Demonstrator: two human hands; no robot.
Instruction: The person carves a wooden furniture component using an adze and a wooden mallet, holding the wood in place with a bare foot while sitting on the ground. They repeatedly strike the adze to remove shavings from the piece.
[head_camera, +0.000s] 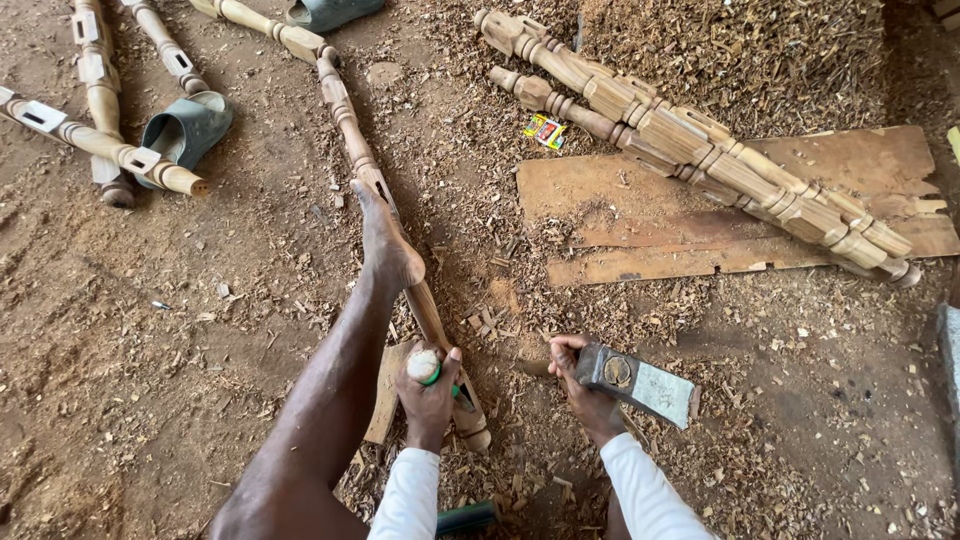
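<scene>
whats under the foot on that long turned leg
The foot presses on the turned leg, which lies on dirt and wood chips. The stretch of leg beneath the sole is covered.

A turned post (400, 240) is laid centre, under a foot (385, 245); stacked posts (700, 150) on a board (850, 165) right; sandals (190, 128) far left.

Dirt floor (120, 330): wood shavings (740, 50), flat boards (760, 215), turned legs (700, 145).
</scene>
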